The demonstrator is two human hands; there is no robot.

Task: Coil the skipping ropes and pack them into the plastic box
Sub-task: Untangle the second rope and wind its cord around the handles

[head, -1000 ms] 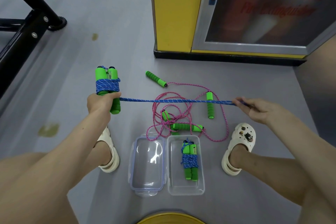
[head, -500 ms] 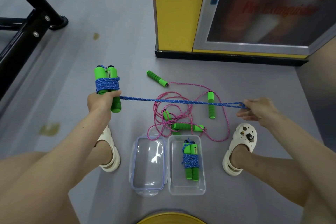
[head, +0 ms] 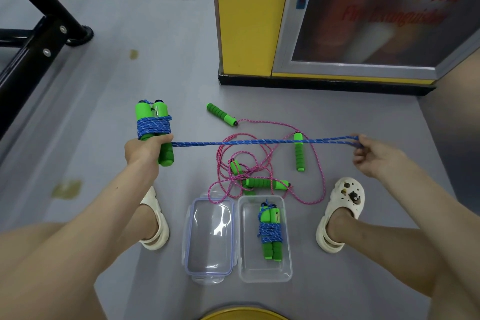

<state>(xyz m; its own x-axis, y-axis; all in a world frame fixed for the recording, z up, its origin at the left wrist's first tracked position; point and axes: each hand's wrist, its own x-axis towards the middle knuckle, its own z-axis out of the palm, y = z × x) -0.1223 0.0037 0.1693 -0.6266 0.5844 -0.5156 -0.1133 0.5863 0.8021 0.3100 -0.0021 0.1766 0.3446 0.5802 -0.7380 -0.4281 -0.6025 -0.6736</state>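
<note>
Now, head view: the blue rope (head: 259, 142) is stretched level above the floor (head: 161, 34)
left hand (head: 145, 149): fingers curled tight round the two green handles (head: 153, 122), which stand roughly upright, side by side, with blue turns wound about their middle
right hand (head: 376, 156): pinches the looped far end of the doubled blue rope, well out to the right of the handles
rope axis: left to right, crosswise to the handles' long axis, so by my judgement the right hand would carry each coming turn round the pair
plastic box (head: 265, 277): open on the floor, nearer the person than the stretched rope, one coiled rope bundle (head: 270, 231) inside; its lid (head: 209, 236) just beside it
pink ropes (head: 259, 163): loose and tangled beyond the box, not yet coiled
</note>
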